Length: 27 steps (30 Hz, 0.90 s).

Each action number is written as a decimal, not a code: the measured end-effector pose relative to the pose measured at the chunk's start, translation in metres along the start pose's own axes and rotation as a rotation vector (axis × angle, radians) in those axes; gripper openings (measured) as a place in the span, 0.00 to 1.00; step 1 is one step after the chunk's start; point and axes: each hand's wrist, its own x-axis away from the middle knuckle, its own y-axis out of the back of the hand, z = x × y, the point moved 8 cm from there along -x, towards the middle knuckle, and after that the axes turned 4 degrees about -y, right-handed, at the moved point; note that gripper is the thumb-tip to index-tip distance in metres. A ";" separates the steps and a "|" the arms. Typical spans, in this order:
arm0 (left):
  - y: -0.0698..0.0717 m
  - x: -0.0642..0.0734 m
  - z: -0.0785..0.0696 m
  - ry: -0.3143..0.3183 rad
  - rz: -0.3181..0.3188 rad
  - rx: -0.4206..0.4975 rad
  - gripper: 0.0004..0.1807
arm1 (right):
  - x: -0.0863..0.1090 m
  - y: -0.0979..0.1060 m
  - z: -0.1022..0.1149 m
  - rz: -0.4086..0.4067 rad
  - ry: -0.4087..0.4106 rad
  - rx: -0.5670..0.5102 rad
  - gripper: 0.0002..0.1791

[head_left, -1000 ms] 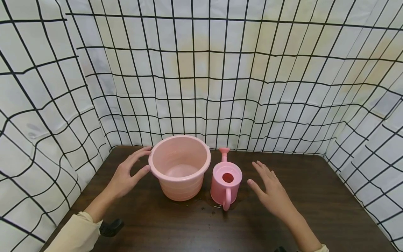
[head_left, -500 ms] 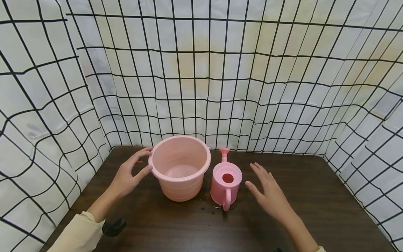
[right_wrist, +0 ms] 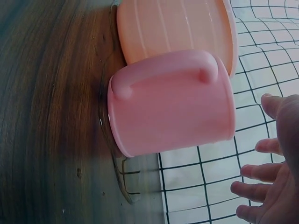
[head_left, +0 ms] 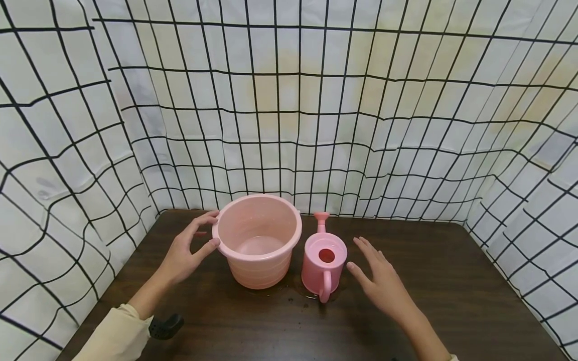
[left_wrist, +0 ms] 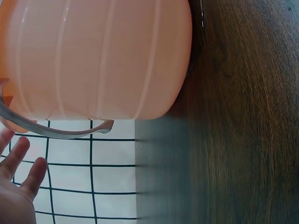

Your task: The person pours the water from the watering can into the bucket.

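Note:
A pink plastic bucket (head_left: 259, 265) stands upright on the dark wooden table. Inside it, a pale bottom shows. My left hand (head_left: 182, 253) is at its left side, with thumb and fingertips right at the rim and spread apart. The bucket's handle (left_wrist: 60, 133) hangs down its side in the left wrist view. Just right of the bucket stands a pink watering can (head_left: 320, 271), its handle toward me and its spout (head_left: 321, 220) pointing away. My right hand (head_left: 384, 286) hovers to the right of the can, fingers spread and apart from it, holding nothing.
Water (right_wrist: 102, 123) is pooled around the base of the can, and several drops lie on the table (head_left: 253, 331) in front. White cloth (head_left: 289, 125) with a black grid encloses the back and sides. A dark strap piece (head_left: 165, 327) sits at the left cuff.
My right hand has drifted left and a little nearer to the watering can. The left hand has shifted slightly right, closer against the bucket's rim. Bucket and can have stayed put.

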 end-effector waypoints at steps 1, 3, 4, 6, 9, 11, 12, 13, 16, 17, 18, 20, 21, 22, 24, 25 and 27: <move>0.000 0.000 0.000 0.000 -0.001 0.002 0.24 | 0.000 -0.001 0.000 -0.003 0.002 0.000 0.35; -0.001 0.000 0.001 -0.002 -0.002 0.002 0.24 | 0.000 -0.001 0.002 -0.011 0.006 -0.007 0.34; -0.001 0.000 0.001 -0.003 -0.002 0.003 0.24 | 0.000 -0.001 0.002 -0.014 0.008 -0.010 0.34; -0.002 -0.001 0.002 -0.005 -0.001 0.003 0.24 | 0.001 -0.002 0.003 -0.017 0.009 -0.018 0.35; -0.003 -0.002 0.002 -0.014 -0.003 0.008 0.25 | 0.001 -0.004 0.004 -0.018 0.006 -0.034 0.35; -0.004 -0.002 0.001 -0.019 -0.005 0.016 0.25 | 0.002 -0.006 0.004 -0.017 0.000 -0.040 0.35; -0.004 -0.002 0.001 -0.022 -0.007 0.020 0.25 | 0.002 -0.007 0.004 -0.017 -0.001 -0.042 0.35; -0.004 -0.003 0.001 -0.026 -0.009 0.023 0.25 | 0.002 -0.008 0.005 -0.019 -0.001 -0.046 0.35; -0.005 -0.003 0.001 -0.027 -0.011 0.037 0.25 | 0.003 -0.010 0.006 -0.022 0.000 -0.055 0.35; -0.005 -0.003 0.001 -0.027 -0.012 0.038 0.25 | 0.003 -0.010 0.007 -0.024 0.003 -0.057 0.35; -0.005 -0.002 0.001 -0.028 -0.012 0.039 0.25 | 0.002 -0.011 0.008 -0.025 0.007 -0.061 0.35; -0.005 -0.002 0.002 -0.025 -0.013 0.042 0.26 | 0.003 -0.012 0.010 -0.028 0.011 -0.069 0.35; -0.006 -0.002 0.002 -0.023 -0.013 0.043 0.26 | 0.003 -0.013 0.010 -0.028 0.013 -0.073 0.35; -0.006 -0.002 0.003 -0.020 -0.013 0.043 0.26 | 0.003 -0.013 0.011 -0.027 0.013 -0.079 0.35; -0.007 -0.001 0.003 -0.013 -0.013 0.044 0.26 | 0.003 -0.015 0.012 -0.024 0.009 -0.088 0.35; -0.007 -0.001 0.004 -0.008 -0.012 0.046 0.26 | 0.003 -0.015 0.012 -0.022 0.007 -0.088 0.36; -0.008 0.000 0.005 0.009 -0.009 0.061 0.27 | 0.003 -0.017 0.013 -0.021 0.006 -0.092 0.37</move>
